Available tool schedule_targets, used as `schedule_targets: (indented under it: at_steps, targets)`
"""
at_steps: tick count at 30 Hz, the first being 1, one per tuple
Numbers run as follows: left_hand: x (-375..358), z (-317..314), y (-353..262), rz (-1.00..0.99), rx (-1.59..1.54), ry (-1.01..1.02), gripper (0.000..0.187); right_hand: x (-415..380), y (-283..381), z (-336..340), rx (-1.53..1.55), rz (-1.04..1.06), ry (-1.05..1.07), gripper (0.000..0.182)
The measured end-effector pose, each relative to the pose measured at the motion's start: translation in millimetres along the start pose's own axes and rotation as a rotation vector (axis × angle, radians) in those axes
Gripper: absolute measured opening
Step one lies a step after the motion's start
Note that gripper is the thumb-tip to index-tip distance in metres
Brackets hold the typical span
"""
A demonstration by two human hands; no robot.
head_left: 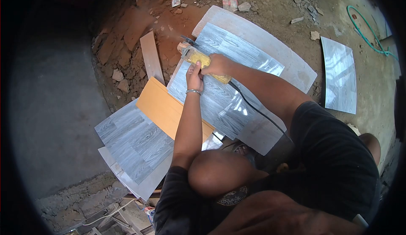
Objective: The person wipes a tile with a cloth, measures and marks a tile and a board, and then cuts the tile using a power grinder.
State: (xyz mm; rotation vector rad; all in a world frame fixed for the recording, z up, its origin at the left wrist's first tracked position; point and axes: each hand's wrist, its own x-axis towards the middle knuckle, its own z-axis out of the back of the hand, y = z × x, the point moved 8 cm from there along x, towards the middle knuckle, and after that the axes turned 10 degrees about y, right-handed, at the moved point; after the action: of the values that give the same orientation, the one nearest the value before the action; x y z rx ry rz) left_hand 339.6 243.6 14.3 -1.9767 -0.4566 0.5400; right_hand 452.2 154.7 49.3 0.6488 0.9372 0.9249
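Note:
Both my hands grip a yellow angle grinder point(198, 58) above a grey wood-patterned tile point(230, 44). My right hand point(216, 64) wraps around its body, and my left hand point(195, 77) holds it nearer the head, thumb on top. The grinder's disc point(189, 41) is at the tile's far left edge. A black cord point(258, 110) runs from the tool's rear across the tile toward my body. Beneath the tile lies a larger pale slab point(296, 67). An orange-yellow board point(165, 108) lies under my left forearm.
More grey wood-patterned tiles point(131, 135) are stacked at lower left. Another tile point(339, 76) lies to the right, near a green hose point(363, 34). A narrow tile strip point(151, 57) rests on reddish, dusty rubble point(131, 29). Wooden scraps point(127, 216) lie at the bottom left.

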Motion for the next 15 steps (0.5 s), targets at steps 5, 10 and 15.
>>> schedule_targets:
  at_steps: [5,10,15]
  targets:
    - [1.9,4.3,3.8,0.006,-0.002,0.0,0.031,-1.2,-0.1,0.8,-0.019,-0.016,-0.002,0.085]
    - [-0.3,2.3,4.0,0.014,0.004,-0.004,0.031,-2.3,-0.4,0.0,-0.013,0.004,-0.002,0.085]
    - [3.2,10.0,11.4,0.019,0.024,0.001,0.03,-6.8,-0.6,2.3,-0.026,0.003,0.001,0.084]
